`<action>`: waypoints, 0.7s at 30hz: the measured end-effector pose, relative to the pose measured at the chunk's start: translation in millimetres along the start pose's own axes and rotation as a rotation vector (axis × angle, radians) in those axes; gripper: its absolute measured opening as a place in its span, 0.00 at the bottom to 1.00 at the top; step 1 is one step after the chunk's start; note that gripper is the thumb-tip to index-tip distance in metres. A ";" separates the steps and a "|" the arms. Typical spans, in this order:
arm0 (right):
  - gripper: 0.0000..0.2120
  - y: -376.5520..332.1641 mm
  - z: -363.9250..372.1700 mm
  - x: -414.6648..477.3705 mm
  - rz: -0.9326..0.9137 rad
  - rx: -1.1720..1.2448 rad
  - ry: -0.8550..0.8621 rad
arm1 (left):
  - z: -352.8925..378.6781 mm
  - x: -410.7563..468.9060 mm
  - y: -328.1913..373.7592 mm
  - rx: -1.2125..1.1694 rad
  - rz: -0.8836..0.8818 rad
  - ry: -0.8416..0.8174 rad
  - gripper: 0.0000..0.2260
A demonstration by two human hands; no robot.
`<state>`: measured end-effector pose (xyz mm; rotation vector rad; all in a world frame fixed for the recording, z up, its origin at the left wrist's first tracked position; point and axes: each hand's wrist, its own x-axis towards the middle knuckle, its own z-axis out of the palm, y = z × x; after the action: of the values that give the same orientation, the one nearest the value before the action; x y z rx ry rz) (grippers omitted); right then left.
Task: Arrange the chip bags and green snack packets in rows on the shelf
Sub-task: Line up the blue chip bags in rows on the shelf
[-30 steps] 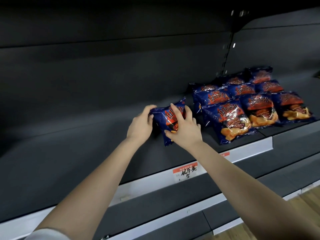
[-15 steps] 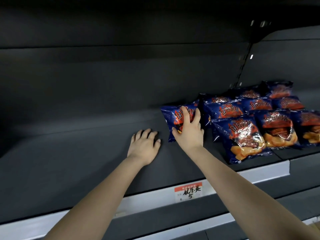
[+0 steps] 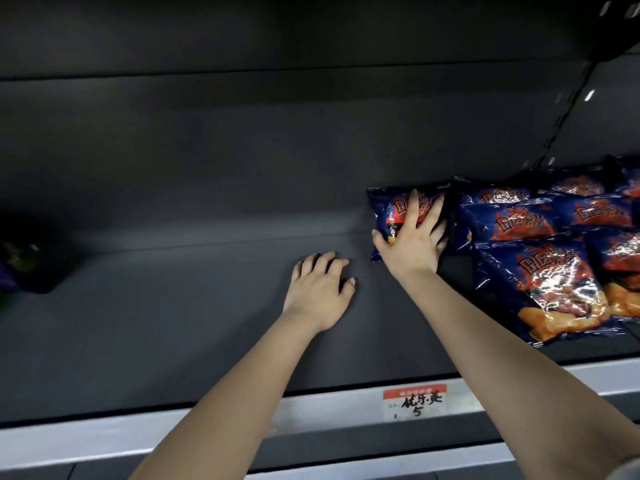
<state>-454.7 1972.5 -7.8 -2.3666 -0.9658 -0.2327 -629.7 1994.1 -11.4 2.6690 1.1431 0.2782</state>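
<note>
Head view: left hand [image 3: 320, 289] still slack on shelf [image 3: 173, 323], right hand [image 3: 414, 237] flat on chip bag [image 3: 382, 209]

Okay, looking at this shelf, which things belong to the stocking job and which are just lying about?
Job: glossy blue-and-red chip bag under the right hand; matching blue chip bags in rows beside it; dark grey metal shelf, where the left hand rests; blurred dark packet far left, possibly a green snack packet.
Lying about: red-and-white paper price label on the shelf's front rail.
</note>
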 end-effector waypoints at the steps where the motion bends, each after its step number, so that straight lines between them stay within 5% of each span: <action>1: 0.47 1.3 -0.1 1.9 -0.003 -0.017 -0.015 | 0.3 0.1 -0.1 0.002 0.001 -0.001 0.21; 21: 0.46 -0.7 -9.4 -0.3 -0.072 -0.155 -0.036 | -0.9 1.6 0.9 -0.023 0.003 0.051 0.20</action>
<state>-454.9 1967.5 0.1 -2.4855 -1.0864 -0.3039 -628.2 1994.8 -10.2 2.6583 1.1433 0.3596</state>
